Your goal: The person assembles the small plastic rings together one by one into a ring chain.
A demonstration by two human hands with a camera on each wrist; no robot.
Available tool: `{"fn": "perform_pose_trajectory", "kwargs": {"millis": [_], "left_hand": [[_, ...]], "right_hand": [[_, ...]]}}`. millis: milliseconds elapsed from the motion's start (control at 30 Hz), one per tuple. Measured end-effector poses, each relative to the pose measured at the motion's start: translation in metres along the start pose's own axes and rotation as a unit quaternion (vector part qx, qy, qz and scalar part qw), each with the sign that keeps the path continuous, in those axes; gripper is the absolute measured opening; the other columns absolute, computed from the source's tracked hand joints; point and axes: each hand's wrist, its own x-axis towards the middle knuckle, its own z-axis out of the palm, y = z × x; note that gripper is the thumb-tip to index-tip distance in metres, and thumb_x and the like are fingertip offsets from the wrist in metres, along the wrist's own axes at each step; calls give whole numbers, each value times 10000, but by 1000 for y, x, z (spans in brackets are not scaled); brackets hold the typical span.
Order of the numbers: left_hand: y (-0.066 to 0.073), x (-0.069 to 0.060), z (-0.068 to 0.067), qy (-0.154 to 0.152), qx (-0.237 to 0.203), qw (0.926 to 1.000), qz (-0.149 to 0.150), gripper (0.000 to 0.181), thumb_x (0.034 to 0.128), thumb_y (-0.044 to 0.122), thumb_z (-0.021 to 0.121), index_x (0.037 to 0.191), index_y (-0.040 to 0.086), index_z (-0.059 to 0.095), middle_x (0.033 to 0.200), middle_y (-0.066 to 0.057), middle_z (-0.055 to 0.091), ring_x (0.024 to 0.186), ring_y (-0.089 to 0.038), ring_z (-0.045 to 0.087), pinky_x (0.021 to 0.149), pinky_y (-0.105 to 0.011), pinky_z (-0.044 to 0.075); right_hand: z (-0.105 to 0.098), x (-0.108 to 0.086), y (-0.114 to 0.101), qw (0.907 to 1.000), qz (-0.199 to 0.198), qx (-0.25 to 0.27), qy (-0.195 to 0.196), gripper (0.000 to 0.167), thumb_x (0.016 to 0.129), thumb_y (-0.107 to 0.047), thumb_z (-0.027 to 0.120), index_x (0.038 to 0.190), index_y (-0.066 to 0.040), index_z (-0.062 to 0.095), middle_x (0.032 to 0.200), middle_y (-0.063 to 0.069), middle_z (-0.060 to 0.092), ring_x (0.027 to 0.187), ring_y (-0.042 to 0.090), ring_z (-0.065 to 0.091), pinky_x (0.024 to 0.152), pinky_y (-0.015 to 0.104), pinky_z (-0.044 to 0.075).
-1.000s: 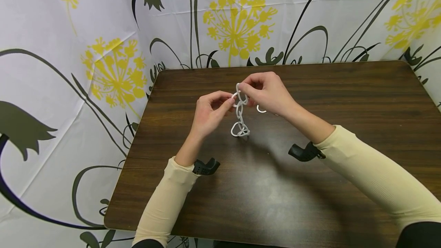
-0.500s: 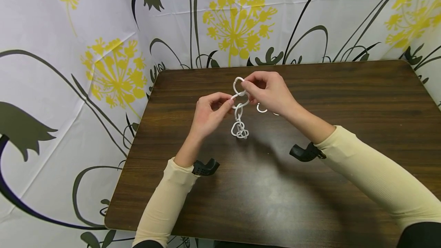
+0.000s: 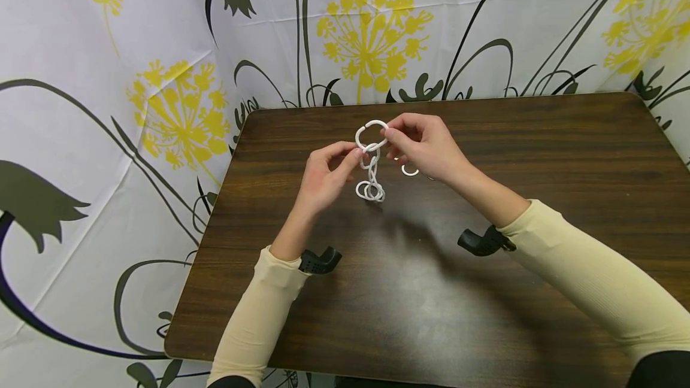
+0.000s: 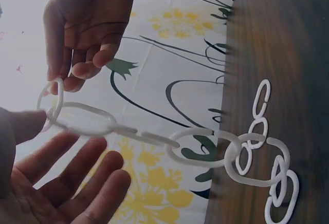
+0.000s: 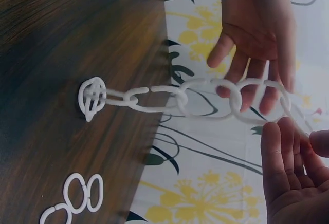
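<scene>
A chain of white plastic links (image 3: 372,163) hangs between my two hands above the table. My right hand (image 3: 426,144) pinches the top link (image 3: 358,138) at its right side between thumb and fingers. That link has a small gap in its ring. Lower and to the left, my left hand (image 3: 325,175) pinches the chain where the top link meets the one below. In the left wrist view the other fingers of the left hand (image 4: 67,183) are spread. The chain's lower links (image 5: 82,100) bunch together at the table surface.
Several loose white links (image 5: 66,193) lie on the dark wooden table (image 3: 302,310), partly behind my right hand in the head view. A floral cloth (image 3: 269,35) hangs behind the table. Each wrist wears a black camera mount (image 3: 320,261).
The top link has turned from edge-on to face-on and now shows as a ring with a gap. The chain's lower end has shifted slightly up and left. Both hands keep their pinch.
</scene>
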Motion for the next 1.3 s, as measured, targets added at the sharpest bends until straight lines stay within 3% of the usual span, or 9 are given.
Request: {"fn": "perform_pose_trajectory", "kwargs": {"millis": [133, 367, 533, 667, 767, 900, 1067, 1167, 1300], "left_hand": [[9, -1, 1, 178, -295, 9991, 233, 242, 976, 34, 580, 1152, -119, 644, 1002, -281, 674, 826, -316, 656, 664, -484, 588], [9, 2, 1, 403, -587, 9964, 466, 197, 955, -13, 597, 1085, -152, 647, 992, -279, 667, 765, -154, 653, 620, -309, 595], [9, 1, 1, 414, -667, 9956, 515, 187, 945, -28, 605, 1065, -165, 645, 960, -304, 655, 758, -204, 652, 640, -395, 601], [9, -1, 0, 416, -670, 9954, 546, 172, 938, -40, 609, 1051, -163, 651, 920, -320, 648, 741, -179, 654, 622, -333, 596], [7, -2, 0, 410, -669, 9952, 583, 166, 936, -45, 609, 1042, -165, 651, 901, -312, 648, 728, -145, 646, 596, -229, 570], [2, 0, -1, 408, -670, 9950, 624, 164, 934, -44, 611, 1039, -164, 653, 895, -301, 651, 731, -238, 642, 586, -209, 559], [-17, 5, -2, 397, -657, 9947, 690, 177, 938, -20, 620, 1054, -150, 658, 900, -295, 657, 726, -223, 636, 580, -282, 575], [-25, 7, -2, 381, -666, 9942, 751, 185, 941, 13, 635, 1055, -129, 670, 895, -285, 660, 730, -206, 642, 581, -311, 580], [-26, 6, -2, 406, -660, 9936, 823, 168, 941, 45, 650, 1036, -88, 689, 882, -278, 660, 747, -298, 651, 584, -340, 585]], "right_hand": [[1, 0, 0, 10000, -31, 12, -28, 155, 971, -132, 623, 988, 13, 676, 815, 152, 679, 718, 302, 666, 570, 340, 590], [0, -2, 1, 9998, 167, 9, -93, 173, 967, -146, 631, 1016, 14, 675, 817, 129, 685, 698, 223, 665, 556, 338, 589], [-2, -3, 2, 9994, 234, -96, -225, 155, 957, -140, 644, 1029, -7, 680, 818, 136, 686, 702, 270, 671, 547, 326, 586], [-7, -1, 6, 9985, 145, -401, -330, 156, 945, -119, 654, 1053, -11, 684, 833, 139, 688, 671, 229, 668, 546, 301, 578], [-16, 4, 17, 9946, 59, -1015, -208, 159, 938, -113, 652, 1062, -27, 700, 887, 106, 701, 669, 186, 667, 563, 270, 565], [-32, 10, 41, 9752, 365, -2182, -109, 182, 931, -136, 625, 1061, -51, 720, 956, 87, 705, 751, 196, 662, 651, 286, 526], [-45, 13, 78, 9318, 1111, -3423, -468, 238, 927, -177, 625, 1113, -53, 708, 1018, 108, 697, 910, 266, 630, 773, 429, 495], [-50, 12, 97, 9078, 1313, -3932, -629, 298, 921, -197, 629, 1163, -32, 682, 1043, 132, 682, 957, 305, 618, 792, 484, 501], [-53, 10, 115, 8908, 1431, -4261, -661, 385, 908, -208, 626, 1227, 7, 641, 1059, 174, 665, 987, 350, 604, 800, 524, 503]]}}
